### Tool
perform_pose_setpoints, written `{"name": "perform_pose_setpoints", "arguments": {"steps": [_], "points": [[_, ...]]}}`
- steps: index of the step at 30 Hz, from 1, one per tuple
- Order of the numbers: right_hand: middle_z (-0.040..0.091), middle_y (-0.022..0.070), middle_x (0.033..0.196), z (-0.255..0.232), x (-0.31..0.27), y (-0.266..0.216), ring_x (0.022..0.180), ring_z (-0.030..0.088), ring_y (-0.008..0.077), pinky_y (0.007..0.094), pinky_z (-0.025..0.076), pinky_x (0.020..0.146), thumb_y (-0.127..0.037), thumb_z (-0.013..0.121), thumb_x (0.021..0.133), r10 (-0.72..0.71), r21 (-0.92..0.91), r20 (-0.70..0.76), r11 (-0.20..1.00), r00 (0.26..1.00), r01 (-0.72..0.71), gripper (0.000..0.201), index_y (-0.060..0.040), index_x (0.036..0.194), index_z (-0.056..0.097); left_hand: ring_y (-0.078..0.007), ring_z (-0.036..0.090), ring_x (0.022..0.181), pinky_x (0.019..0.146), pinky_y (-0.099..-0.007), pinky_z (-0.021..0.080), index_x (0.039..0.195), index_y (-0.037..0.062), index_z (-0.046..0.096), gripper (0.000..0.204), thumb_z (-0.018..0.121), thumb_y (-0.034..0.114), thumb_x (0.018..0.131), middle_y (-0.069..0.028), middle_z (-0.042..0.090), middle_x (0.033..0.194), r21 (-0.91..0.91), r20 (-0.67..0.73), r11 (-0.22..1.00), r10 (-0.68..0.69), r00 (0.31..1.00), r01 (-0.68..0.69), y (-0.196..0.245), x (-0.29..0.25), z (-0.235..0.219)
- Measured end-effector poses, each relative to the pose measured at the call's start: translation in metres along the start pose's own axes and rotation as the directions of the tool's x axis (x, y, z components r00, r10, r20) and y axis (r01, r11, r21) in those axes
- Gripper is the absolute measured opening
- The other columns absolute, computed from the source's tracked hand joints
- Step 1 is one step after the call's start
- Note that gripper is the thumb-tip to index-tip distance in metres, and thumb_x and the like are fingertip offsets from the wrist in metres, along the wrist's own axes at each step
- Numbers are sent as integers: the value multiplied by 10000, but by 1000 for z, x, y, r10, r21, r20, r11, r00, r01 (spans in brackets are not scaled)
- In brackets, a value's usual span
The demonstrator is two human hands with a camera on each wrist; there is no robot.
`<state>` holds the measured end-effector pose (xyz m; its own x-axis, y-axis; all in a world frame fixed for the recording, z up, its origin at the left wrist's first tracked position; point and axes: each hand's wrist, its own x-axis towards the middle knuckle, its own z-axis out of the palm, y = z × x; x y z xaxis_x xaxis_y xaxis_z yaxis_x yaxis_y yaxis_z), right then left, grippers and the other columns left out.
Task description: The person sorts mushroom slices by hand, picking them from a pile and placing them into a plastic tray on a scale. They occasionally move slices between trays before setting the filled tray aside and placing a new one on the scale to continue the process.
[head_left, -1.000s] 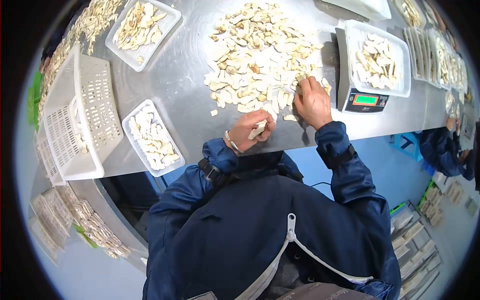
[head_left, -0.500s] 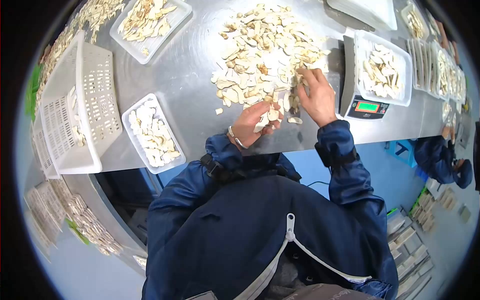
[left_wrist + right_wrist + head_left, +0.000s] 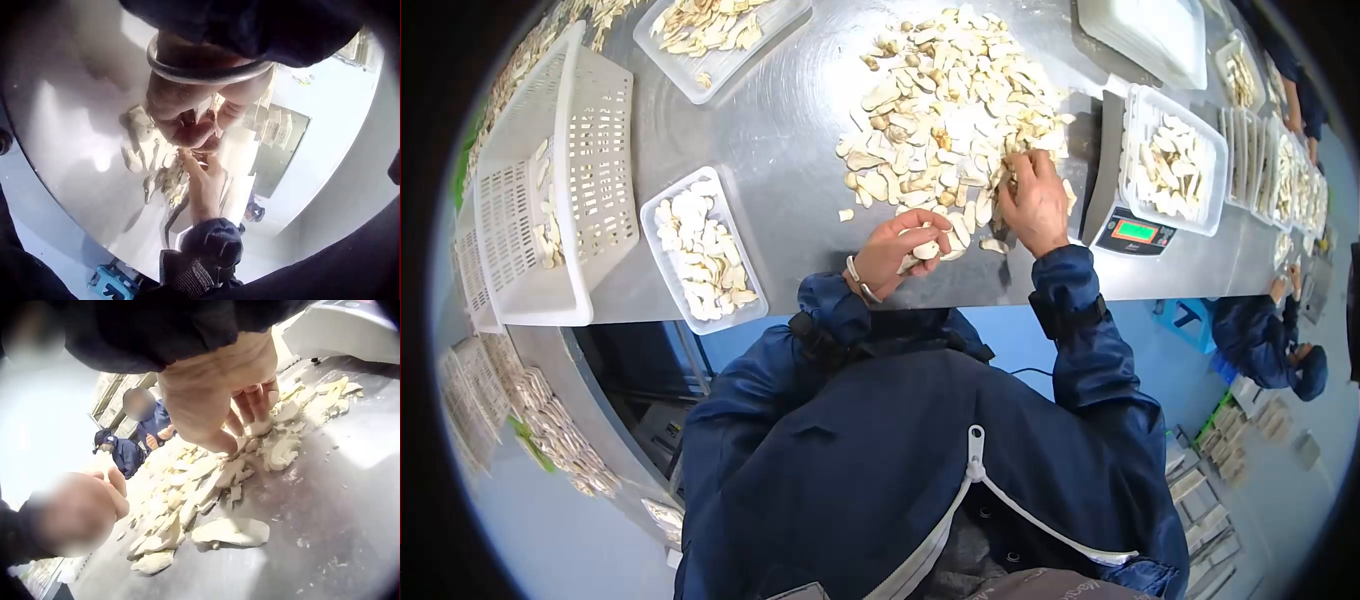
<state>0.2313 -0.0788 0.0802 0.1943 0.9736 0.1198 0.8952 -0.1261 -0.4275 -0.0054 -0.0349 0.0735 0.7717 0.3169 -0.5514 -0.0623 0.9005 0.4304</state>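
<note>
Left hand [image 3: 897,252], fingers curled round pale sliced mushroom pieces [image 3: 927,250], near the shiny metal tabletop's [image 3: 800,150] front edge. Right hand [image 3: 1034,206], fingers bent down, touching the loose heap of cream-and-tan sliced mushrooms [image 3: 960,110]; grip unclear. Beyond, right: white scale [image 3: 1136,232] bearing a filled translucent tray [image 3: 1135,180].

Heap of slices [image 3: 945,115] mid-counter [image 3: 790,120] — scale [image 3: 1135,232] to its right, loaded tray [image 3: 1221,170] on top; leftward, filled tray [image 3: 732,320] by near edge, then basket [image 3: 603,150]; another tray [image 3: 750,62] behind, stacked trays [image 3: 1155,35] back right.
</note>
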Motion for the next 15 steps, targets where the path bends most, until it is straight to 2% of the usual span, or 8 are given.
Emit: {"name": "perform_pose_setpoints", "arguments": {"steps": [5, 8, 11, 14, 15], "points": [[541, 154, 930, 7, 0, 4, 874, 553, 353, 449, 456, 745, -38, 646, 732, -15, -25, -14, 1000, 1000, 15, 189, -29, 908, 577, -132, 518, 656, 528, -240, 375, 1095, 19, 562, 177, 490, 124, 972, -85, 616, 892, -15, 26, 1000, 6, 1000, -6, -3, 4, -7], [545, 136, 882, -2, -3, 0, 845, 555, 351, 444, 454, 742, -35, 654, 729, 43, 34, -20, 999, 999, -43, 164, -36, 869, 570, -149, 553, 723, 573, -245, 413, 1106, 23, 556, 219, 468, 187, 990, -92, 620, 942, 8, 25, 1000, 16, 1000, -16, -7, 6, -11], [555, 130, 860, -30, -8, -14, 830, 563, 352, 437, 455, 732, -37, 652, 737, 10, 8, -53, 1000, 999, -10, 160, -44, 883, 587, -165, 580, 798, 630, -255, 452, 1109, 26, 558, 308, 429, 287, 1010, -100, 622, 994, 133, -80, 991, 10, 997, 0, 12, -2, 15], [566, 138, 882, -56, -5, -48, 838, 572, 350, 430, 458, 727, -36, 641, 746, -90, 312, 240, 950, 967, 11, 168, -44, 910, 604, -174, 591, 847, 669, -271, 474, 1110, 36, 558, 373, 398, 361, 1016, -103, 615, 1025, -204, -123, 979, -37, 992, 12, 18, 0, 37], [577, 140, 898, -55, 1, -50, 839, 579, 348, 428, 460, 729, -49, 636, 753, -48, 365, 274, 929, 961, -58, 192, -49, 944, 619, -178, 592, 835, 655, -289, 478, 1107, 41, 556, 369, 397, 362, 1018, -112, 612, 1030, -233, -66, 972, -36, 997, 20, 20, 1, 37]]}}
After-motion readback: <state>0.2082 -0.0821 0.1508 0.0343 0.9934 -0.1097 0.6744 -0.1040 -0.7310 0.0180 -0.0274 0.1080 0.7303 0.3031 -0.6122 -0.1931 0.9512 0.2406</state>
